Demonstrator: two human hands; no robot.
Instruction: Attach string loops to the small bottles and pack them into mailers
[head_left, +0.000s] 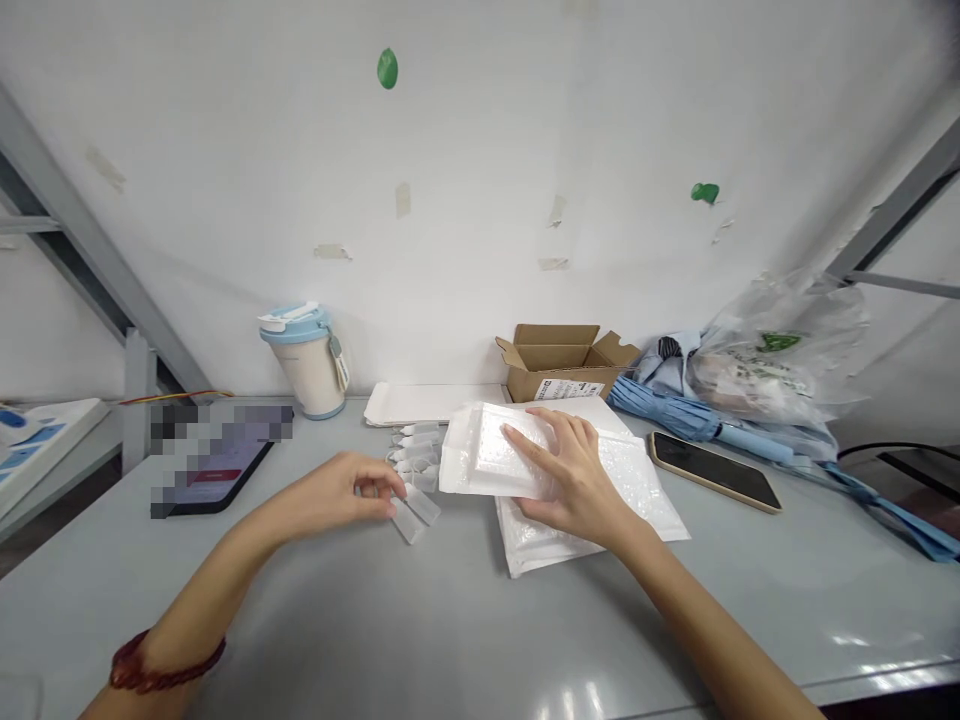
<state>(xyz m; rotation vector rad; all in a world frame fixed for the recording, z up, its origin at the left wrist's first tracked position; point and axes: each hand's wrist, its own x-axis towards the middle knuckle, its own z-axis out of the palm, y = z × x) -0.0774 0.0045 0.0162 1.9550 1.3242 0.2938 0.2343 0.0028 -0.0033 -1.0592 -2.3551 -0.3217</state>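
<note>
My left hand (pixel 349 495) is closed in a pinch at the edge of two small whitish tags (pixel 416 512) above the grey table. Just behind them lie several more small tags with thin strings (pixel 415 445). My right hand (pixel 570 470) grips a small white bubble mailer (pixel 499 450), thumb below and fingers across its top. Under that hand, flat on the table, are more white bubble mailers (pixel 585 530); how many is hidden.
Along the wall stand a blue-lidded cup (pixel 304 365), a stack of white card (pixel 435 402) and an open cardboard box (pixel 559 370). A phone (pixel 716 472), a folded blue umbrella (pixel 675 410) and a plastic bag (pixel 772 350) lie right; another phone (pixel 217 475) lies left.
</note>
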